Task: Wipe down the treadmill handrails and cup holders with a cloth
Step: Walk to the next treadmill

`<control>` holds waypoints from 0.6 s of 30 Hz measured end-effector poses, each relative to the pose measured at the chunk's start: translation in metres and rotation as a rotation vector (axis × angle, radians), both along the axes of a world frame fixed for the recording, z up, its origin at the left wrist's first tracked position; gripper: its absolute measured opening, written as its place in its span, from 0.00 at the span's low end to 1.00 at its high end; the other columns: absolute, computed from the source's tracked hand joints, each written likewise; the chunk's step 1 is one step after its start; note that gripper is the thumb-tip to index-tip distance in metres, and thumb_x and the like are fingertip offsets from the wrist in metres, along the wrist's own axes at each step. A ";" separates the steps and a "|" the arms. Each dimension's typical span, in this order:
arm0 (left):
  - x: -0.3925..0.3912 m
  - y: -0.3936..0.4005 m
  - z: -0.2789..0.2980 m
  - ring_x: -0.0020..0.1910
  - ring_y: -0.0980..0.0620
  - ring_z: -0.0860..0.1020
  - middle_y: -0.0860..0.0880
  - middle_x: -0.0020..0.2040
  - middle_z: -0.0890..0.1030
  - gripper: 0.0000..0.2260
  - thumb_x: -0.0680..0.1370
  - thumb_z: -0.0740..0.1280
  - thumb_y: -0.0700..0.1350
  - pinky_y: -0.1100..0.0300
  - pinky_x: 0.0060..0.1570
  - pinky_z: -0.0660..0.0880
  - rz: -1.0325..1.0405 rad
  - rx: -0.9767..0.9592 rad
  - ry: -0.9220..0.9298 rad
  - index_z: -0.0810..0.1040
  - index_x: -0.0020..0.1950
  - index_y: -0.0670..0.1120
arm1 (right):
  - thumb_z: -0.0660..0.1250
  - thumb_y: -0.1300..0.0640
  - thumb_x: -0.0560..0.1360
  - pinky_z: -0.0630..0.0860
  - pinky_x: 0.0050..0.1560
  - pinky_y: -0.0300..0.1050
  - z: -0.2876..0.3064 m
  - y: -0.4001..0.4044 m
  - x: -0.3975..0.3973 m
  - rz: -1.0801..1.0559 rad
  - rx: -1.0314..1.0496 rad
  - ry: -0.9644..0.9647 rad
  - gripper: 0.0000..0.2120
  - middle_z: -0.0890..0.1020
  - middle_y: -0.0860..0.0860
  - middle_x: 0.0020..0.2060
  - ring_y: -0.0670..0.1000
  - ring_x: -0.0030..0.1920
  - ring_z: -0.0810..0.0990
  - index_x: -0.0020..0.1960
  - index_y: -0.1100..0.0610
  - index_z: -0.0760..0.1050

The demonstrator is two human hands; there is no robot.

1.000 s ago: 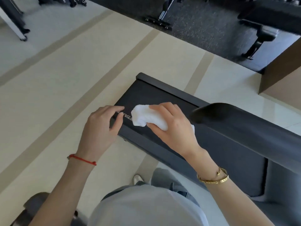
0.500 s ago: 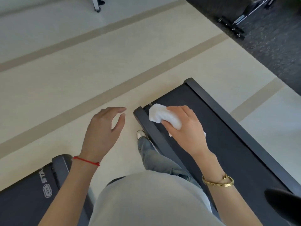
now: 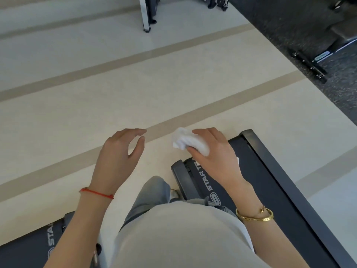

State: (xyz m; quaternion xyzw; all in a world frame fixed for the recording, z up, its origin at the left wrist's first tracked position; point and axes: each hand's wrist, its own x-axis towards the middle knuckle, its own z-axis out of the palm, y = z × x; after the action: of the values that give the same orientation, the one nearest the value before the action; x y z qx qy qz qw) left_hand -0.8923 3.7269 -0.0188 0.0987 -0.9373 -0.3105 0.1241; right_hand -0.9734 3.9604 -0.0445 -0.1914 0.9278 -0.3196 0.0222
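Note:
My right hand [image 3: 216, 157] grips a crumpled white cloth [image 3: 185, 141], held in the air above the rear end of a black treadmill deck [image 3: 270, 182] marked "STAR TRAC". My left hand [image 3: 117, 159] hovers beside it over the pale floor, fingers loosely curved and holding nothing. No handrail or cup holder shows in the head view. My own torso and one jeans leg fill the bottom middle.
A second black treadmill deck [image 3: 29, 248] lies at the bottom left. Gym machine feet [image 3: 147, 14] stand at the top, and a black bench base [image 3: 313, 66] sits on dark rubber flooring at the top right. Beige floor with tan stripes stretches ahead.
The view has swung left, away from the black handrail that was at the right; it is out of sight now. Both hands kept their pose, the right still holding the cloth.

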 end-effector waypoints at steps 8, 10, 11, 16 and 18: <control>-0.147 -0.051 -0.012 0.55 0.51 0.81 0.51 0.56 0.83 0.10 0.81 0.65 0.44 0.54 0.57 0.76 -0.105 0.010 -0.026 0.81 0.60 0.46 | 0.70 0.49 0.75 0.75 0.47 0.43 -0.013 -0.042 -0.113 -0.089 0.036 -0.019 0.18 0.78 0.47 0.55 0.50 0.55 0.76 0.63 0.50 0.76; -0.180 -0.061 -0.012 0.56 0.51 0.81 0.52 0.56 0.83 0.11 0.81 0.65 0.44 0.55 0.58 0.76 -0.140 0.003 -0.028 0.81 0.61 0.46 | 0.70 0.49 0.74 0.75 0.47 0.42 -0.016 -0.052 -0.137 -0.120 0.020 -0.022 0.18 0.78 0.47 0.55 0.50 0.55 0.76 0.63 0.50 0.76; -0.204 -0.070 -0.012 0.56 0.51 0.80 0.52 0.57 0.83 0.11 0.81 0.65 0.44 0.55 0.58 0.76 -0.161 0.005 -0.033 0.81 0.61 0.46 | 0.70 0.49 0.74 0.74 0.47 0.42 -0.018 -0.060 -0.155 -0.145 0.013 -0.023 0.18 0.78 0.46 0.55 0.49 0.55 0.76 0.63 0.50 0.75; -0.318 -0.112 -0.004 0.57 0.53 0.80 0.52 0.56 0.83 0.10 0.81 0.65 0.43 0.59 0.59 0.74 -0.317 -0.040 -0.031 0.81 0.61 0.46 | 0.70 0.49 0.74 0.72 0.49 0.41 -0.019 -0.098 -0.240 -0.281 -0.033 -0.017 0.18 0.78 0.46 0.55 0.49 0.56 0.76 0.63 0.50 0.75; -0.361 -0.125 -0.001 0.57 0.53 0.80 0.53 0.56 0.83 0.10 0.81 0.65 0.44 0.57 0.59 0.75 -0.377 -0.061 -0.032 0.81 0.60 0.47 | 0.69 0.48 0.74 0.74 0.49 0.43 -0.017 -0.110 -0.270 -0.348 -0.066 -0.009 0.18 0.78 0.46 0.54 0.50 0.55 0.76 0.62 0.50 0.75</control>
State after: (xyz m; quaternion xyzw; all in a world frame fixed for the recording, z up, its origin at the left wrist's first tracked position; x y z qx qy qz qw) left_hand -1.2528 3.6017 -0.0197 -0.0775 -0.9499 -0.2982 0.0520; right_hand -1.2435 3.8505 -0.0610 -0.0270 0.9357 -0.3499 -0.0355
